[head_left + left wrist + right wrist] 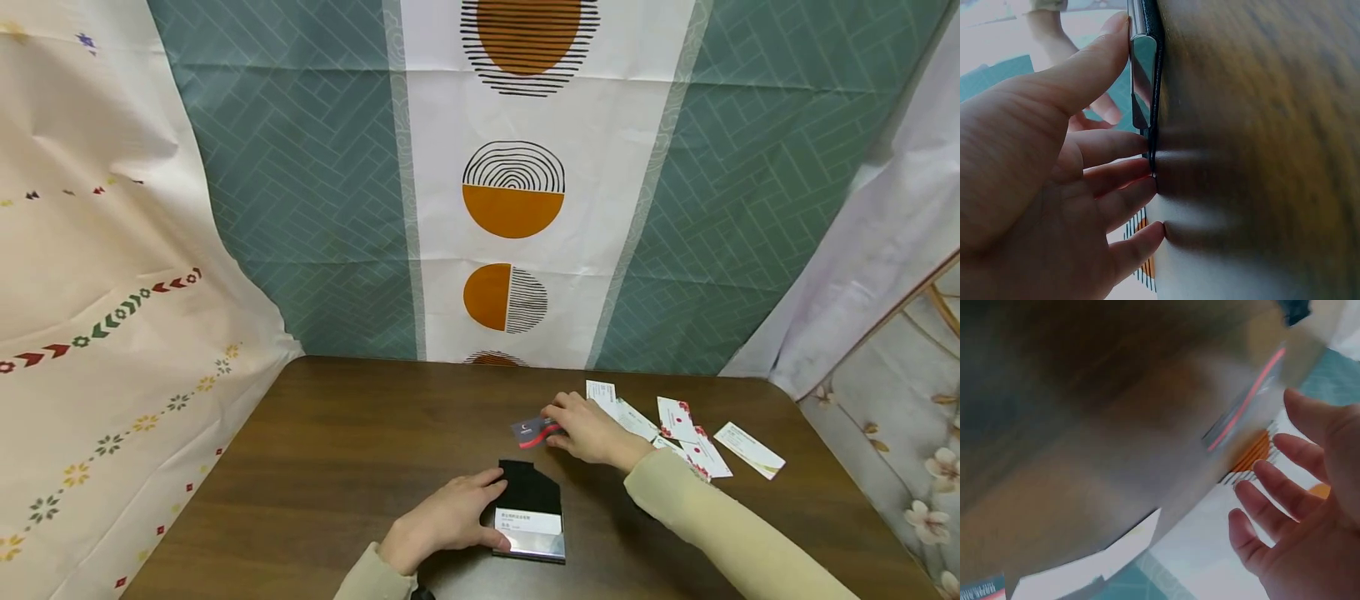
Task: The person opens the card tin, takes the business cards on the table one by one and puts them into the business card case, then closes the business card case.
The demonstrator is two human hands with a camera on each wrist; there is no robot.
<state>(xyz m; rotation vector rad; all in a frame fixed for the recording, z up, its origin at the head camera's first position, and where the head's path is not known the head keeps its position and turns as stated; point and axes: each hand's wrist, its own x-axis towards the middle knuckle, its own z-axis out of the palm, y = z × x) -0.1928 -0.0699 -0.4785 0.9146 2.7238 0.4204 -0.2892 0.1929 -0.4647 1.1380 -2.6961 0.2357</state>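
Observation:
A black card case [528, 487] lies unfolded on the table, with a white business card [528, 522] under the silvery metal band at its near end. My left hand [457, 515] rests at the case's left side. In the left wrist view, its thumb [1110, 40] lies on the metal edge and the extended fingers reach down to the flap and tabletop. Farther off, my right hand [588, 429] hovers over a dark business card [528, 432] with a red stripe. The right wrist view shows the dark card flat on the table, with relaxed, spread fingers [1279, 487] apart from it.
Several white business cards lie loosely spread on the table's right side, some with red flowers [677, 419]. One card [750, 450] sits apart, farthest right. The brown table [360, 450] ends at a patterned cloth [315, 208] hanging behind it.

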